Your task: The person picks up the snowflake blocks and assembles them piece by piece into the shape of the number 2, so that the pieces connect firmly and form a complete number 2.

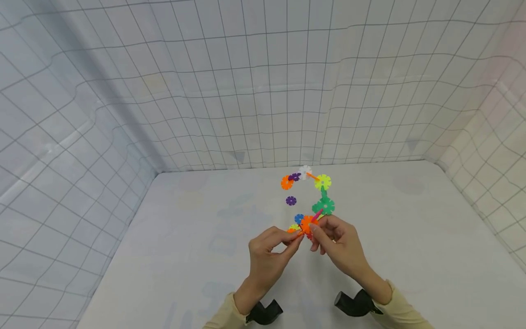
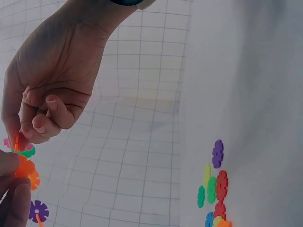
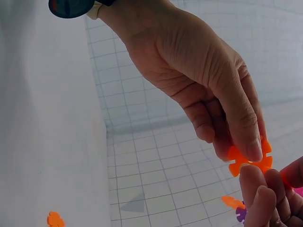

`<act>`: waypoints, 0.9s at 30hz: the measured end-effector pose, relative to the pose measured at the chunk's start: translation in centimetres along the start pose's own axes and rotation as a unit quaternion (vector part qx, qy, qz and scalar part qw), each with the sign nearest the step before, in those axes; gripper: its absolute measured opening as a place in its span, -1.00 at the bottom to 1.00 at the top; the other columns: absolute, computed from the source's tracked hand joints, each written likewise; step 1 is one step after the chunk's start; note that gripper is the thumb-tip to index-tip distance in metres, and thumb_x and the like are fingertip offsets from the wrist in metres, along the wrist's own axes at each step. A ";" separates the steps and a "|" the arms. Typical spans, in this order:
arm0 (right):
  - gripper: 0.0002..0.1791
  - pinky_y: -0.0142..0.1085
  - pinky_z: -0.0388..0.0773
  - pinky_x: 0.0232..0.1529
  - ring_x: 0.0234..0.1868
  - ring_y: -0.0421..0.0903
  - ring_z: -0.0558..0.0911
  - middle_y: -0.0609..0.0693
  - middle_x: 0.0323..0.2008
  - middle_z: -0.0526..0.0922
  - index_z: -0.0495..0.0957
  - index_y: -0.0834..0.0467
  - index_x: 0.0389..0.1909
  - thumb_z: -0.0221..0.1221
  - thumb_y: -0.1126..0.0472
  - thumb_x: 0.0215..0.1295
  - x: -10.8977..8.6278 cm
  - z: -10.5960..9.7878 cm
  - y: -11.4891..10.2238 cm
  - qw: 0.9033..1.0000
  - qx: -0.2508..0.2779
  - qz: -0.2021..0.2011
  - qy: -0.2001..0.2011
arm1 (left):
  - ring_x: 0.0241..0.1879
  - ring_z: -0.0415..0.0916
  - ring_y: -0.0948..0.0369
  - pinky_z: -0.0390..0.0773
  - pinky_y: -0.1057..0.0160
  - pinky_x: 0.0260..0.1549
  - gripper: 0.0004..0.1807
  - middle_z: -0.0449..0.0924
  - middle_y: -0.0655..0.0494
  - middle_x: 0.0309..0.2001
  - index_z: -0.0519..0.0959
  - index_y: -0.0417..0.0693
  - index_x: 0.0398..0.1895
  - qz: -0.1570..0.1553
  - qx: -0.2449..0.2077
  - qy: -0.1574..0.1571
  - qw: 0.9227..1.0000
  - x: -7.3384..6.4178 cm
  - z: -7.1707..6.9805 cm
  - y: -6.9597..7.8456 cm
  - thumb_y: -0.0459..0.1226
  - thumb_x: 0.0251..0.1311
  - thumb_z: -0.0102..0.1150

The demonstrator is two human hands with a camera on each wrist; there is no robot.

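Note:
My left hand (image 1: 267, 258) pinches a thin orange snowflake disc (image 2: 17, 142), seen edge-on, between thumb and fingertips. Right beside it, my right hand (image 1: 343, 244) grips a notched orange snowflake disc (image 3: 265, 163) between thumb and fingers. The two hands nearly meet, and whether the two orange discs are joined is hidden by the fingers. From the right hand a chain of linked discs curves upward: a pink disc (image 1: 317, 215), green discs (image 1: 326, 205), a yellow-green disc (image 1: 323, 182), a white disc (image 1: 305, 172), a purple disc (image 1: 294, 177) and an orange end disc (image 1: 286, 183).
Several loose discs lie on the white table (image 1: 185, 256) behind the hands, among them a purple disc (image 1: 291, 200), a blue disc (image 1: 298, 219) and a red disc (image 2: 221, 185). White grid-patterned cloth (image 1: 263, 82) walls the table at the back and sides.

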State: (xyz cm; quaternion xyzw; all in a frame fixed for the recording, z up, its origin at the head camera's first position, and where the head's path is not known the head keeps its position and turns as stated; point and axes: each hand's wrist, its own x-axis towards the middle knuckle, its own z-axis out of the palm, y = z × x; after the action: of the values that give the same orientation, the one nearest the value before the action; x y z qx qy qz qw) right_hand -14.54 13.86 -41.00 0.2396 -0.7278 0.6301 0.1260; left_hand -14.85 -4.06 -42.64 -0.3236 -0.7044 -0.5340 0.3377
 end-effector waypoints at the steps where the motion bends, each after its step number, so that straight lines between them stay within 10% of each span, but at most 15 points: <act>1: -0.87 -0.30 0.46 -0.73 -0.69 -0.16 0.54 -0.01 -0.65 0.54 0.49 0.26 -0.39 0.09 0.53 0.26 0.0 0.0 0.1 1.000 -0.006 -0.005 -0.002 | -0.54 0.52 0.31 0.55 0.43 -0.50 -0.76 0.60 0.10 -0.52 0.71 -0.22 -0.36 0.002 0.001 0.001 1.000 0.0 0.0 0.0 -0.53 -0.17 0.45; 18: -0.77 -0.35 0.31 -0.86 -0.80 -0.19 0.42 -0.03 -0.76 0.45 0.48 0.21 -0.44 0.00 0.54 0.32 0.2 -0.3 0.3 0.996 0.035 0.004 -0.083 | -0.58 0.54 0.26 0.55 0.42 -0.53 -0.87 0.56 0.03 -0.55 0.67 -0.31 -0.38 0.070 -0.018 0.038 0.997 -0.7 0.6 -0.6 -0.47 -0.04 0.40; 27: -0.80 -0.28 0.40 -0.76 -0.74 -0.10 0.45 -0.01 -0.71 0.48 0.46 0.19 -0.40 -0.03 0.48 0.37 0.3 -0.9 0.3 0.994 0.027 0.023 -0.099 | -0.55 0.53 0.27 0.55 0.43 -0.51 -0.81 0.54 0.04 -0.52 0.68 -0.31 -0.33 0.055 -0.032 0.029 0.998 -0.7 1.0 -0.6 -0.49 -0.09 0.42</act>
State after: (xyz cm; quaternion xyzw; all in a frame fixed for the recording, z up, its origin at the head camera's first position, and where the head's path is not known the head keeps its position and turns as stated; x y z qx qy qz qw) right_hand -15.06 14.70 -40.92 0.2870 -0.7246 0.6258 0.0325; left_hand -15.11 -3.32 -43.75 -0.3567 -0.6580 -0.5461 0.3764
